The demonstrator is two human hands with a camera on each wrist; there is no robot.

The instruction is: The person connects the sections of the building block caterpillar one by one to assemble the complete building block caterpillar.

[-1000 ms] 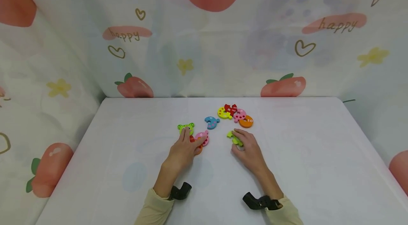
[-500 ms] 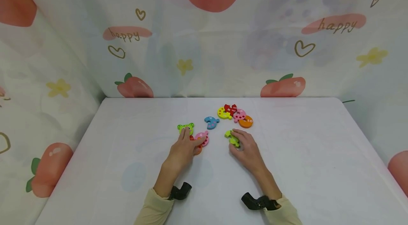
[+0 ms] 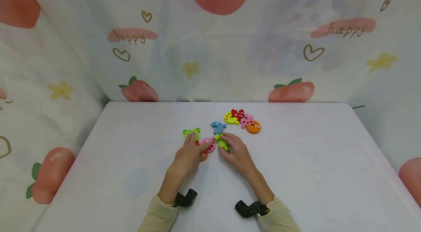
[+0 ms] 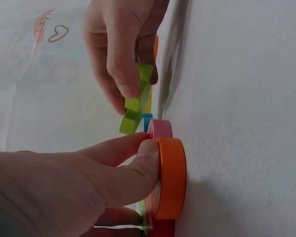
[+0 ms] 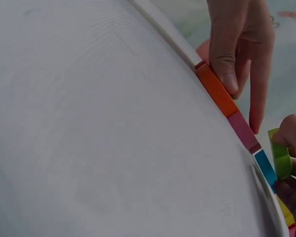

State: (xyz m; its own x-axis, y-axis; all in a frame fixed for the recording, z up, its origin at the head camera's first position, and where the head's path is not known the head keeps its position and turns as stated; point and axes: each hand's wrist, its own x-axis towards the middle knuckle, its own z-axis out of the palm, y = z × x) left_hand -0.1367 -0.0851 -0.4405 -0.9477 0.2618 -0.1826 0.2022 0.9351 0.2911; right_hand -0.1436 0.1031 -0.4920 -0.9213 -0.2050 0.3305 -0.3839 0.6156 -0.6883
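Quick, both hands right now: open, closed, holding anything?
Left hand: open, thumb against the orange toy piece.
Right hand: holding a green toy piece, pinched between thumb and fingers.

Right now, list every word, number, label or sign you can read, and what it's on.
"happy": left pink backdrop patch.
"happy": right pink backdrop patch.
"10": orange piece, far group.
Too small to read: marks on the blue piece, red piece, far pink piece and near pink piece.
No brand readable.
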